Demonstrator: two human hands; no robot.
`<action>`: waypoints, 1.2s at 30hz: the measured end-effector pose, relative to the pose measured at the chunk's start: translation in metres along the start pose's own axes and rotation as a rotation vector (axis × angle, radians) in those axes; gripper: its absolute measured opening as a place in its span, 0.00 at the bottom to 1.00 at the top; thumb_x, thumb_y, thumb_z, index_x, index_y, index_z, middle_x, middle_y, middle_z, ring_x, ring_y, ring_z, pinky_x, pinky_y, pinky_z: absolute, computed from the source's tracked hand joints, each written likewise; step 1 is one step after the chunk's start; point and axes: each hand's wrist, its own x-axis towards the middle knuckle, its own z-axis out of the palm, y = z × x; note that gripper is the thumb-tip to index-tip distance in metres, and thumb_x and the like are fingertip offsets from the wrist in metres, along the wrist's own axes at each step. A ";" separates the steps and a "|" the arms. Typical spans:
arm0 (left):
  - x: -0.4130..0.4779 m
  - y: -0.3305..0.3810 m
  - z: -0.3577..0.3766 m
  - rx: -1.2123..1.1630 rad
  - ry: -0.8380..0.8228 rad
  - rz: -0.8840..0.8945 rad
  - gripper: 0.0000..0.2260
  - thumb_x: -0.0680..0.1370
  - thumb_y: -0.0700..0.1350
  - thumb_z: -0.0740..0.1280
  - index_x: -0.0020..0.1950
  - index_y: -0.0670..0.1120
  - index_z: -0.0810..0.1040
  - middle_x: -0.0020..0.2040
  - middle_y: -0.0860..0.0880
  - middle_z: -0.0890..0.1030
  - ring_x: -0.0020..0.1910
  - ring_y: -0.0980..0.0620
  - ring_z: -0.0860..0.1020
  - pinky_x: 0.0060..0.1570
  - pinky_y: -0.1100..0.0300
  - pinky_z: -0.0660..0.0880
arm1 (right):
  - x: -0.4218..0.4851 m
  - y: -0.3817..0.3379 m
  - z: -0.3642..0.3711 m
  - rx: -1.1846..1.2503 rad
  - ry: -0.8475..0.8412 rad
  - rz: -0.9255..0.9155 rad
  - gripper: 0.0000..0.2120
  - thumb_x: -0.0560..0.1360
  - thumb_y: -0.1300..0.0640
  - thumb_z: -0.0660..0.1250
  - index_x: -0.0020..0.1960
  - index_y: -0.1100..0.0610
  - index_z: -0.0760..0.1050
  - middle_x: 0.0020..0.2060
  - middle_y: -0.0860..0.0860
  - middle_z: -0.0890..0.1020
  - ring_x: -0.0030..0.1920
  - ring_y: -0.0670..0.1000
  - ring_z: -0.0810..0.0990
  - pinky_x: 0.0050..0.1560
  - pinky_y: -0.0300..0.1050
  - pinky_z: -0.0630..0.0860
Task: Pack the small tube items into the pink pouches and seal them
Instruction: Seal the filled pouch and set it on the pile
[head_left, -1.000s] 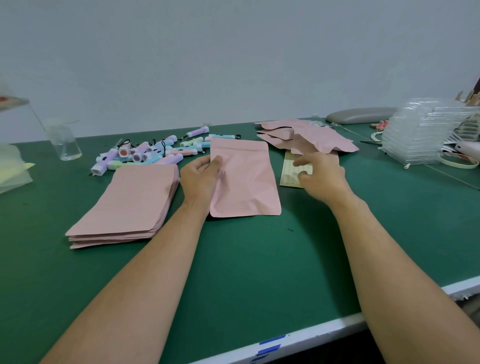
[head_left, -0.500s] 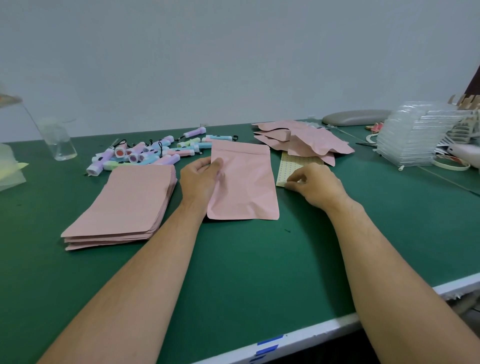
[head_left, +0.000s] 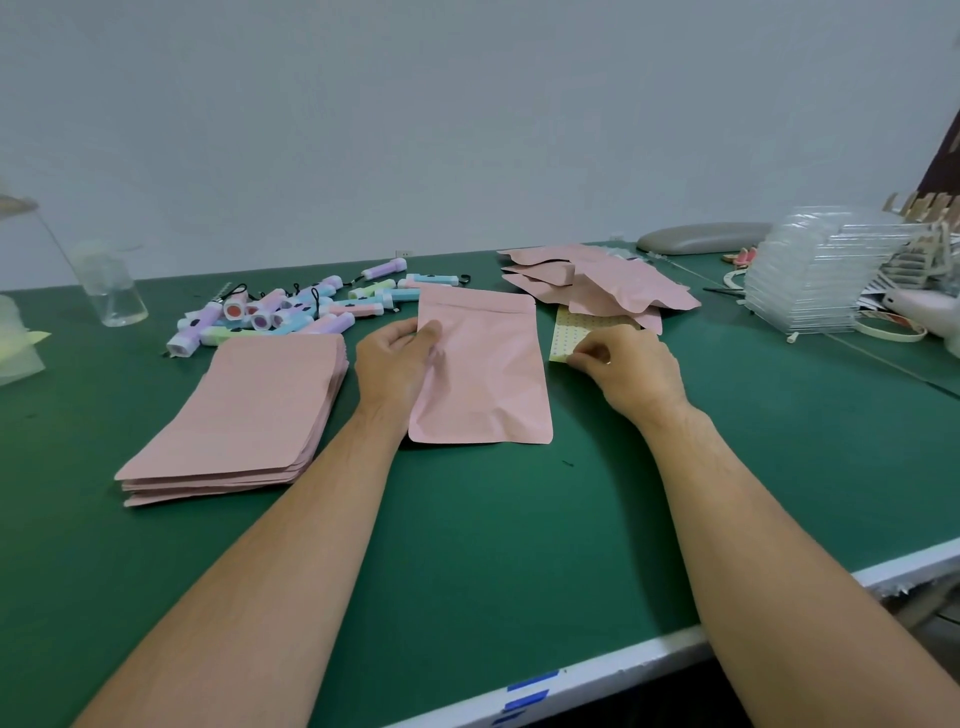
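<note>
Green bench (head_left: 467, 545) carries everything. Far left, a clear bottle (head_left: 111, 291) stands upright near the back edge. Next comes a stack of flat pink pouches (head_left: 244, 415), lying neat, with loose pastel tubes (head_left: 291, 312) heaped just behind it, purple, blue, green and pink mixed, some with black loops. None of the tubes is held. The left hand (head_left: 397, 364) sits at the left edge of a single pink pouch (head_left: 488, 374) that lies flat at centre, opening end away from the person; the grip is pressed together, thumb on top pinching that edge. Just right of the pouch lies a dotted sheet (head_left: 576, 325), yellowish, partly tucked under a heap of pink pouches (head_left: 613, 286) behind it. The right hand (head_left: 631, 371) has curled fingers, its grip pinching the sheet's near left corner. Whether the heaped pouches are filled, cannot tell. Further right, a grey pad (head_left: 701, 238) at the back, then stacked clear plastic trays (head_left: 810, 280).
</note>
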 end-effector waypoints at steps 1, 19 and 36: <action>0.000 0.000 0.000 0.004 0.002 0.002 0.13 0.79 0.46 0.75 0.62 0.44 0.85 0.52 0.52 0.88 0.49 0.55 0.86 0.62 0.53 0.81 | 0.000 -0.001 0.000 -0.007 -0.002 -0.003 0.10 0.80 0.44 0.69 0.53 0.49 0.84 0.48 0.47 0.85 0.49 0.53 0.82 0.51 0.52 0.80; 0.005 -0.007 0.001 0.078 0.067 0.055 0.10 0.79 0.45 0.75 0.59 0.46 0.86 0.50 0.53 0.88 0.41 0.66 0.83 0.52 0.65 0.80 | 0.004 0.002 0.003 -0.026 0.004 -0.012 0.11 0.83 0.44 0.65 0.53 0.45 0.84 0.49 0.43 0.85 0.55 0.52 0.80 0.67 0.59 0.70; -0.023 0.001 0.012 0.685 -0.529 0.230 0.18 0.79 0.70 0.63 0.61 0.66 0.84 0.85 0.50 0.58 0.84 0.48 0.33 0.74 0.42 0.23 | 0.000 -0.024 0.006 0.189 0.007 -0.186 0.07 0.80 0.44 0.70 0.47 0.43 0.84 0.44 0.35 0.84 0.50 0.39 0.80 0.74 0.64 0.60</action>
